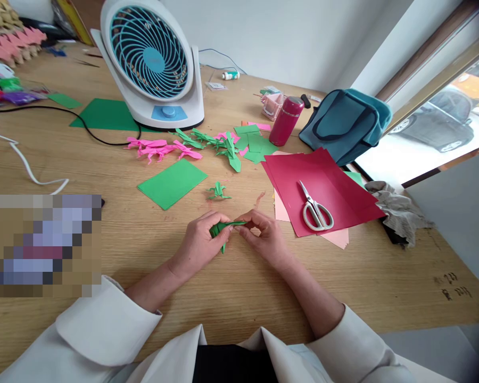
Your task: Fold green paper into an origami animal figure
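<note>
Between my two hands is a folded piece of green paper [222, 230], held just above the table; one narrow point of it hangs down. My left hand [203, 236] pinches its wider left part between thumb and fingers. With thumb and fingertips, my right hand [264, 236] grips the thin right end, close to the left thumb. Fingers cover much of the paper, so its full shape is hidden. Just beyond my hands stands a small green origami figure [218, 190] with thin legs. A stack of green paper sheets [172, 183] lies to its left.
Pink origami figures [154, 148] and green origami figures [230, 151] lie farther back, before a white fan [154, 61]. At right, scissors [316, 208] rest on red sheets [343, 186], near a red bottle [286, 121] and a teal bag [345, 125]. A blurred patch covers the left side.
</note>
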A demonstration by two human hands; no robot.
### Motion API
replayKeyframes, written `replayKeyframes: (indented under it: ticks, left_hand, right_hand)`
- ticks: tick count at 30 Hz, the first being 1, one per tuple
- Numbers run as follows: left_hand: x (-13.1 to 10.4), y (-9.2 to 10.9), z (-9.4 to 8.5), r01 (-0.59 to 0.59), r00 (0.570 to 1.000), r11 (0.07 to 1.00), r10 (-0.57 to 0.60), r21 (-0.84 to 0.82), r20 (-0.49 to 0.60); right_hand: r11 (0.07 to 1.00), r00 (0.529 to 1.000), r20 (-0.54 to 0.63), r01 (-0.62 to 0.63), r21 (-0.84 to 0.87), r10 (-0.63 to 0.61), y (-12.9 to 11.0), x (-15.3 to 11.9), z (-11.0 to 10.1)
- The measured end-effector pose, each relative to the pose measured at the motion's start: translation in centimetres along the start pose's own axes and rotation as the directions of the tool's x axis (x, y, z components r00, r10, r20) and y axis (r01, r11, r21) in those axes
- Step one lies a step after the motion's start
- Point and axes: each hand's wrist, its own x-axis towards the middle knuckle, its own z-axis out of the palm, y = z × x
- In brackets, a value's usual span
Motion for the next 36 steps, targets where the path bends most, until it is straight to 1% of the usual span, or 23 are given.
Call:
replayKeyframes:
  ticks: [4, 7, 12, 16, 20, 24, 27, 30, 36]
  left_hand:
    - [-0.01, -0.1, 0.14, -0.017, 1.0, 1.0, 0.018, -0.021, 0.017]
    - [0.1, 0.1, 0.19, -0.008, 1.0, 1.0, 0.008, -0.028, 0.028]
    - [0.22, 0.35, 0.26, 0.053, 0.997, 0.997, -0.05, -0.055, 0.055]
    - [0.14, -0.07, 0.45, 0.128, 0.988, 0.976, -0.111, -0.178, 0.107]
    - [0.2, -0.29, 0.51, 0.199, 0.973, 0.939, -0.156, -0.281, 0.168]
    - [0.54, 0.07, 0.3, 0.272, 0.955, 0.89, -0.202, -0.366, 0.217]
    - [0.77, 0.25, 0.18, 0.31, 0.946, 0.841, -0.224, -0.443, 0.237]
    - [0.87, 0.23, 0.11, 0.318, 0.944, 0.811, -0.224, -0.492, 0.241]
    - [0.93, 0.47, -0.15, 0.294, 0.955, 0.803, -0.22, -0.518, 0.201]
  right_hand:
    - [0.999, 1.0, -0.009, 0.012, -0.033, -0.013, 0.01, -0.1, 0.29]
    - [0.999, 0.999, -0.027, 0.028, -0.045, -0.03, -0.03, -0.19, 0.33]
    - [0.995, 0.996, -0.068, 0.058, -0.079, -0.063, -0.18, -0.26, 0.34]
    - [0.988, 0.992, -0.076, 0.092, -0.126, -0.102, -0.34, -0.34, 0.37]
    - [0.977, 0.987, -0.039, 0.149, -0.151, -0.156, -0.28, -0.45, 0.49]
    - [0.967, 0.972, 0.005, 0.233, -0.103, -0.233, -0.17, -0.5, 0.63]
    - [0.96, 0.964, 0.032, 0.267, -0.088, -0.265, -0.22, -0.52, 0.65]
    - [0.957, 0.962, 0.049, 0.272, -0.102, -0.269, -0.3, -0.54, 0.67]
    - [0.95, 0.959, 0.077, 0.281, -0.138, -0.273, -0.18, -0.61, 0.79]
